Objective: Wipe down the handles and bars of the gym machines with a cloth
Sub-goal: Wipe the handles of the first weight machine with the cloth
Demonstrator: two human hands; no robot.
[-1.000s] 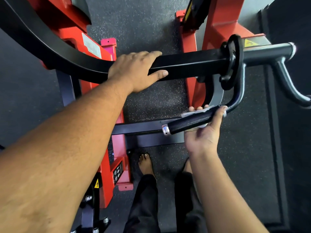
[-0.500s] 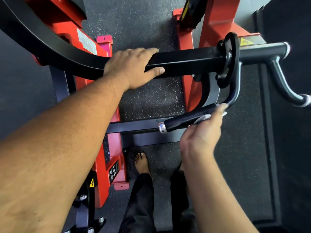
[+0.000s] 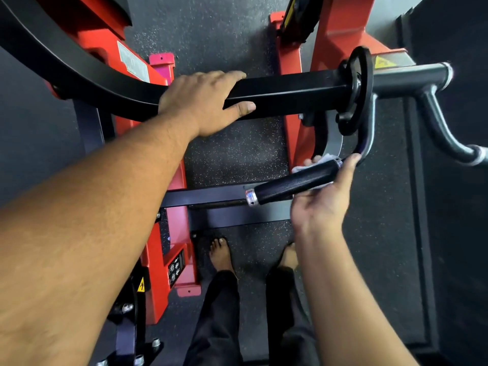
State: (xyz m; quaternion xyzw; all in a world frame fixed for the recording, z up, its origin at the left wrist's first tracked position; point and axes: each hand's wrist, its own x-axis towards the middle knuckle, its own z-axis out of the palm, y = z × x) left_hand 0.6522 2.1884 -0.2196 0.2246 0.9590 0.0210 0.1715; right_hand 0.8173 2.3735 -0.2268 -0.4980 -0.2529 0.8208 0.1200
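Observation:
A black machine arm (image 3: 290, 89) runs across the view, and my left hand (image 3: 206, 101) grips it with fingers over the top and thumb along the front. Below it a black textured handle (image 3: 293, 182) with a chrome end cap angles down to the left. My right hand (image 3: 322, 199) cups this handle from underneath, holding a white cloth (image 3: 306, 167) against it. The cloth shows only at the handle's far side and beside my thumb. My thumb reaches the upper end of the grip, where it meets the curved bar (image 3: 368, 133).
A second grey handle (image 3: 443, 128) branches off the arm's right end. A black weight plate (image 3: 355, 91) sits on the arm. Red frame parts (image 3: 155, 260) stand left and behind, a dark crossbar (image 3: 211, 199) lies below, and my bare feet (image 3: 220, 253) stand on speckled rubber floor.
My right hand with the cloth has slid up along the handle toward the curved bar, exposing more of the grip near the chrome cap. My left hand stayed on the arm.

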